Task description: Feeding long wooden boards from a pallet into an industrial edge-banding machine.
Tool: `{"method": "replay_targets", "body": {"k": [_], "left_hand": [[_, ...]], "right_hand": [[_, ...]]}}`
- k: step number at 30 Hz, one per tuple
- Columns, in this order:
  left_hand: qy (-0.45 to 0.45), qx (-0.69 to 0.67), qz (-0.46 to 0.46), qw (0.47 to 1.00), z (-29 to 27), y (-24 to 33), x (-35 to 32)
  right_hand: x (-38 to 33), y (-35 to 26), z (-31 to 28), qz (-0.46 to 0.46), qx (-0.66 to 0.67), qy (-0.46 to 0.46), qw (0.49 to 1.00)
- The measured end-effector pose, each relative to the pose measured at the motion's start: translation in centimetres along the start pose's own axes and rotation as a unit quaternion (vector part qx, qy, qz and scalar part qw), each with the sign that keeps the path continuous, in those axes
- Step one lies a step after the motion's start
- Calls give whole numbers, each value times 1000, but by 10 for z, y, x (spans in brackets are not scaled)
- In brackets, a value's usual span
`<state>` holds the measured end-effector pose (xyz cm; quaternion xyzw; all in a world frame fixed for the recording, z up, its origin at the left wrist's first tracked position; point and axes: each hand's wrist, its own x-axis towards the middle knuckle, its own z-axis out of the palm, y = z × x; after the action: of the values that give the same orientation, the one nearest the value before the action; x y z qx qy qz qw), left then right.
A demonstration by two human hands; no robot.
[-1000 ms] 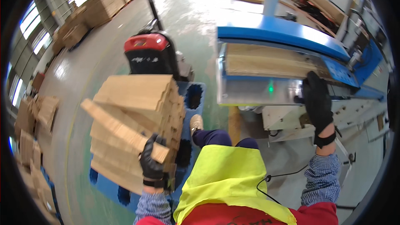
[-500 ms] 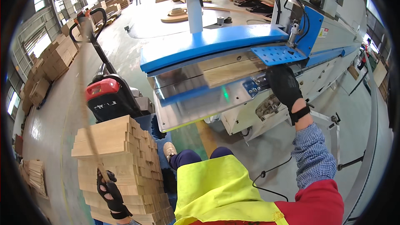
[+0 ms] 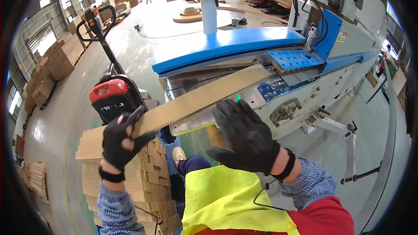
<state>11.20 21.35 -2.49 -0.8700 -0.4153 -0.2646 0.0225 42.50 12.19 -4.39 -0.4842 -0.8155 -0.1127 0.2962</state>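
A long flat wooden board [image 3: 202, 93] slants over the metal bed of a blue and white machine [image 3: 226, 48], its far end near the perforated blue plate [image 3: 295, 59]. My left hand [image 3: 124, 138], in a black glove with some fingertips bare, grips the board's near end above the stack. My right hand [image 3: 248, 137], gloved in black, is spread palm down beside the board's lower edge, near the front edge of the bed, and holds nothing. A tall stack of wooden boards [image 3: 143, 174] stands under my left forearm.
A black and red pallet truck [image 3: 109, 93] stands behind the stack at the left. Piled cartons and boards [image 3: 58, 63] line the far left wall. Low on the right, a metal support arm [image 3: 331, 124] sticks out from the machine.
My left hand has risen from the stack, bringing a board onto the machine bed. My right hand has left the blue plate and moved left and nearer. The board at the plate is no longer visible.
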Motion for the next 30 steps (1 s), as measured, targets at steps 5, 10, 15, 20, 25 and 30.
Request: {"method": "replay_targets", "body": {"k": [5,10,15,20,25,30], "left_hand": [[208,-21,37,977,39,16,32],[299,-359,-147,872,67,-6,-17],[351,-468,-322,744,85,-70,-106],[346,-442,-406,721,96,-135,-200],[425,-367,-453,692,115,-181,-243],[447,-343,-608,559,116,-182,-196]], "right_hand": [[27,28,42,27,-62,34,997],[19,54,53,25,-77,72,994],[25,60,45,69,-73,-25,995],[14,82,35,-40,-225,-85,970],[6,101,28,-33,-207,-2,978],[1,108,12,-20,-252,-40,967]]}}
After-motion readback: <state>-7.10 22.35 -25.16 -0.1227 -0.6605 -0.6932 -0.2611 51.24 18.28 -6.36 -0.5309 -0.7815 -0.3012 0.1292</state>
